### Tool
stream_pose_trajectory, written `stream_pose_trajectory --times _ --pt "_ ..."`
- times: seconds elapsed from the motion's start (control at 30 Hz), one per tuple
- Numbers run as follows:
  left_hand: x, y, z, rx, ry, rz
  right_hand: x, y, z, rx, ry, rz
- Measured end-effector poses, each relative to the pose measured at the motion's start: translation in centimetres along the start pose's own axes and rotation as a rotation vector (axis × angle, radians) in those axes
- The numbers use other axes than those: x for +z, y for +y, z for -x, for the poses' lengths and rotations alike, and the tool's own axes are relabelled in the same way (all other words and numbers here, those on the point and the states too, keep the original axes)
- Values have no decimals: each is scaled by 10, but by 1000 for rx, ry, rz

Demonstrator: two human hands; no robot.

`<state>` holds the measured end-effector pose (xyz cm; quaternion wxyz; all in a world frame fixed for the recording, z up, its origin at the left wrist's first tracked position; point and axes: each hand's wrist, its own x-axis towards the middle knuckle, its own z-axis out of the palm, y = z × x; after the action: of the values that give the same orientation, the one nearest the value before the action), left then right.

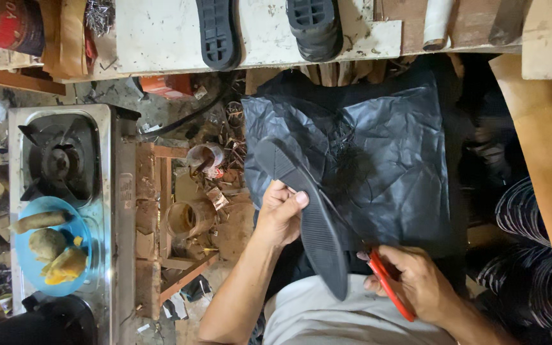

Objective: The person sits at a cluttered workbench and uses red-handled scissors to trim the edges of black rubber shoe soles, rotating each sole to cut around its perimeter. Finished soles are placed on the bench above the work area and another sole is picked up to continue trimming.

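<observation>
My left hand [280, 214] grips a long black rubber shoe sole [308, 217], thumb across its ribbed underside, holding it tilted over my lap. My right hand [416, 281] is closed on red-handled scissors [390, 284] close to the lower right edge of the sole. The blades are hidden, so I cannot tell whether they touch the sole. A crinkled black plastic sheet [384, 160] lies spread beneath both hands.
Two more black soles [217, 32] [315, 25] lie on a worn white workbench [161, 32] above. A steel gas stove [59, 160] at left carries a blue plate [30, 265] of food. Cans and scraps litter the floor [193, 217]. A wooden board [547, 153] stands at right.
</observation>
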<state>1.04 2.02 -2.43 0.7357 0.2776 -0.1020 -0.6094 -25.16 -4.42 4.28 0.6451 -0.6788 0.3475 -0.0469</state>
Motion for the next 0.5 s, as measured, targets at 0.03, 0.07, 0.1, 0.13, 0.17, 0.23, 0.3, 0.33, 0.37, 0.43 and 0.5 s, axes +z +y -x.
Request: stream_pose_trajectory --times 0.03,0.07,0.1,0.13,0.17,0.23,0.3,0.33,0.37,0.43,0.5 --pt "-1 2 0 0 -6 7 0 0 0 41 -4 33" --pt "-1 3 0 -1 -12 15 0 -2 0 82 -7 66" --pt "-2 4 0 -1 -17 23 0 -3 0 123 -11 99" --pt "-1 4 0 -9 -10 6 -1 -5 -2 45 5 164" --pt "0 3 1 -18 -2 -10 -1 -7 -3 -32 21 228" --pt "2 -1 4 -45 -23 -32 1 -11 -5 -85 65 270" --pt "5 -7 8 -80 -82 -44 4 -16 -9 -38 122 223" --pt "6 -10 10 -103 -80 -47 5 -17 -11 -82 154 225" --pt "6 -14 13 -127 -79 -49 7 -19 -13 -125 186 228" --pt "5 -18 16 -159 -85 -27 9 -21 -16 -150 222 257" --pt "2 -20 19 -176 -99 23 12 -22 -17 -112 227 310"
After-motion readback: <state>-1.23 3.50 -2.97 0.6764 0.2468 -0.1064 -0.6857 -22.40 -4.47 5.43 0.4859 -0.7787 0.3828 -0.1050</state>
